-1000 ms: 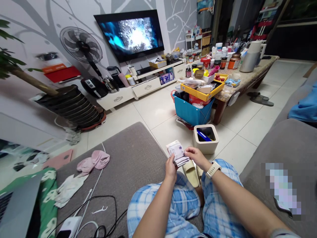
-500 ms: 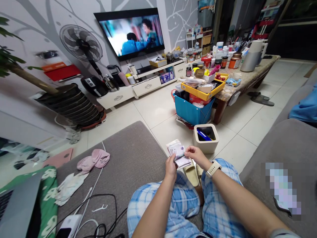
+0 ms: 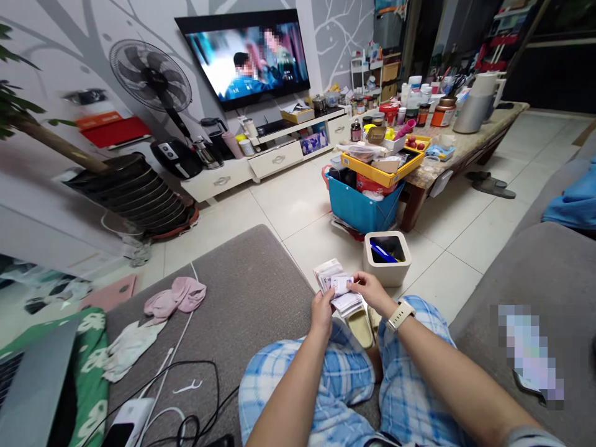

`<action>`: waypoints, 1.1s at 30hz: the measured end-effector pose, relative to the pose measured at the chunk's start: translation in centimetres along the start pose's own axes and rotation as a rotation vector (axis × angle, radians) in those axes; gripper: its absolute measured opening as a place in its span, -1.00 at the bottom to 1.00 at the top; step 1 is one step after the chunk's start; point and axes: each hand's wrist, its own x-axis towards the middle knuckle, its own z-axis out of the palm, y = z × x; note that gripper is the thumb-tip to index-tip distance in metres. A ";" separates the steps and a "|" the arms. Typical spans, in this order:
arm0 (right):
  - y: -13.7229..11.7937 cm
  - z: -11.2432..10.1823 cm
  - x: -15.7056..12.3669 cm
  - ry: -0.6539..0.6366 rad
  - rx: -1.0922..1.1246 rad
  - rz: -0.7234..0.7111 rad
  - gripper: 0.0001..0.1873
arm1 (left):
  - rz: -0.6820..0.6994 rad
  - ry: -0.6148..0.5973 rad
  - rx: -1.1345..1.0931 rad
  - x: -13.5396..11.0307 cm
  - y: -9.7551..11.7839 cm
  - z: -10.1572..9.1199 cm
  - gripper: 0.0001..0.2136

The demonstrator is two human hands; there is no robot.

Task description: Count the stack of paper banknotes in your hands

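A stack of paper banknotes (image 3: 336,287) is held above my knees, between both hands. My left hand (image 3: 322,312) grips the stack from below, fingers closed round its lower edge. My right hand (image 3: 369,290), with a pale watch on the wrist, pinches the top note at its right side. I sit on a grey sofa (image 3: 242,310) in blue checked trousers (image 3: 326,385). A pair of beige slippers (image 3: 361,326) lies on the floor under my hands.
A small beige bin (image 3: 386,259) stands just beyond my hands. Behind it are a blue crate (image 3: 361,208) and a cluttered stone-topped table (image 3: 465,139). A TV (image 3: 246,56), a fan (image 3: 149,77) and a low cabinet line the wall. Pink cloths (image 3: 179,297), cables and a laptop (image 3: 32,385) lie at my left.
The banknotes have fanned out slightly as my right hand drew the top note sideways. The picture on the TV has changed. My view shifted a little downward.
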 end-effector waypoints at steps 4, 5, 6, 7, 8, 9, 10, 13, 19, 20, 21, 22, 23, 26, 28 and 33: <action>-0.1 0.0 0.1 -0.013 0.039 -0.013 -0.62 | -0.005 0.006 -0.002 -0.1 0.0 0.1 -0.61; -0.2 0.0 0.1 -0.019 0.056 -0.013 -0.62 | -0.008 0.009 -0.003 -0.1 0.0 0.1 -0.61; -0.3 0.0 0.1 -0.022 0.071 -0.012 -0.62 | -0.011 0.011 -0.004 -0.2 0.0 0.1 -0.61; -0.3 0.0 0.1 -0.023 0.084 -0.010 -0.61 | -0.013 0.013 -0.006 -0.2 0.0 0.1 -0.61; -0.3 0.0 0.1 -0.020 0.096 -0.007 -0.61 | -0.015 0.014 -0.008 -0.2 0.0 0.2 -0.61; -0.3 0.0 0.2 -0.016 0.108 -0.003 -0.60 | -0.018 0.015 -0.009 -0.2 0.0 0.2 -0.60; -0.3 0.0 0.2 -0.012 0.118 0.000 -0.59 | -0.020 0.016 -0.010 -0.2 0.0 0.2 -0.60; -0.4 0.1 0.2 -0.002 0.132 -0.003 -0.58 | -0.025 0.024 -0.013 -0.1 0.0 0.2 -0.58; -0.9 0.2 -0.3 -0.056 0.116 -0.040 -0.58 | -0.041 0.013 -0.021 -0.2 0.3 0.1 -0.55; -1.1 0.2 -0.3 -0.070 0.116 -0.040 -0.58 | -0.045 0.011 -0.022 -0.3 0.4 0.1 -0.55; -1.2 0.2 -0.4 -0.084 0.117 -0.038 -0.58 | -0.048 0.010 -0.022 -0.3 0.5 0.1 -0.55; -1.3 0.2 -0.5 -0.099 0.118 -0.037 -0.57 | -0.051 0.009 -0.023 -0.4 0.6 0.1 -0.56; -1.5 0.2 -0.6 -0.116 0.118 -0.037 -0.57 | -0.053 0.009 -0.024 -0.4 0.6 0.1 -0.56; -1.7 0.1 -0.7 -0.168 0.101 -0.040 -0.58 | -0.061 0.014 -0.028 -0.5 0.7 0.1 -0.59; -1.7 0.1 -0.7 -0.186 0.088 -0.044 -0.58 | -0.065 0.018 -0.034 -0.6 0.8 0.2 -0.61; -2.0 0.0 -0.9 -0.196 0.081 -0.045 -0.61 | -0.068 0.022 -0.054 -0.6 0.8 0.4 -0.65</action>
